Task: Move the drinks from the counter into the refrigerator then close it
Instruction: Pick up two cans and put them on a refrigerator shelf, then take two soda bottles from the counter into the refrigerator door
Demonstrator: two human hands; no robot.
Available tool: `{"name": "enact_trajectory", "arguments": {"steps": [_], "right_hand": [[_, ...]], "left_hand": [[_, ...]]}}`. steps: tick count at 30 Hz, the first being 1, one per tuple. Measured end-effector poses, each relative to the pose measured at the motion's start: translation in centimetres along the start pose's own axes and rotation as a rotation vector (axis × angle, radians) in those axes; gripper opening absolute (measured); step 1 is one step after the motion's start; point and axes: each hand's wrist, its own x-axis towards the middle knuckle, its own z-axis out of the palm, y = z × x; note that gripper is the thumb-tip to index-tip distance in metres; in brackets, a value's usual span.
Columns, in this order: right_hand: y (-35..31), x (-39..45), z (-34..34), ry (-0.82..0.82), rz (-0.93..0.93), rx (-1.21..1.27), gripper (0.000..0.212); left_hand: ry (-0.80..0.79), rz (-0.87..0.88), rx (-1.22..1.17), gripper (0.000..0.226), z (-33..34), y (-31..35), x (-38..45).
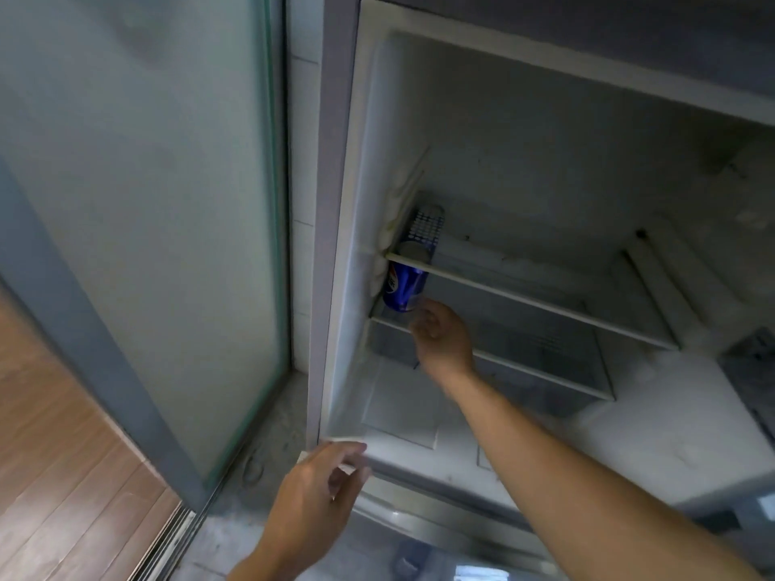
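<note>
The refrigerator (pixel 545 119) stands open with its white inside in view. A blue drink can (pixel 403 289) stands upright at the far left of a glass shelf (pixel 545 373), against the left wall. Behind it is a second can (pixel 427 224) with a white dotted pattern, seen through the upper glass shelf (pixel 545 304). My right hand (pixel 442 335) reaches in just below and right of the blue can, fingers loosely curled, fingertips at its base; whether they touch it is unclear. My left hand (pixel 318 484) hovers with relaxed fingers at the compartment's lower front edge and holds nothing.
A frosted glass sliding door (pixel 146 203) with a grey frame stands close on the left, and its floor track runs beside the wooden floor (pixel 63 475). The refrigerator's door (pixel 746 362) hangs open at the right edge. A clear drawer lid (pixel 402 408) sits below the shelves.
</note>
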Motion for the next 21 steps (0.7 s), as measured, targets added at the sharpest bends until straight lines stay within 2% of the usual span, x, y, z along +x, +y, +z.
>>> {"name": "enact_trajectory", "arguments": {"steps": [5,8,11,15,18,21], "right_hand": [[2.0,-6.7,-2.6,0.078,0.052,0.04,0.015],[3.0,-10.5,-4.7,0.091,0.099,0.032,0.019],[4.6,-14.3,-7.1,0.127,0.185,0.07,0.015],[7.3,-20.9,-11.0,0.191,0.318,0.075,0.027],[9.7,-27.6,-14.6,0.265,0.421,0.107,0.025],[12.4,-35.4,-18.0,0.42,0.538,0.183,0.02]], "left_hand": [[-0.04,-0.023,-0.004,0.031,1.2,-0.5,-1.0],[-0.056,-0.069,-0.034,0.021,1.7,0.2,-1.1],[-0.067,-0.082,-0.033,0.013,3.1,1.1,-1.1],[-0.102,-0.072,-0.006,0.01,7.0,2.5,-2.7],[-0.19,-0.199,-0.087,0.01,11.2,3.0,-6.0],[-0.296,-0.351,-0.164,0.014,15.4,3.3,-10.7]]}}
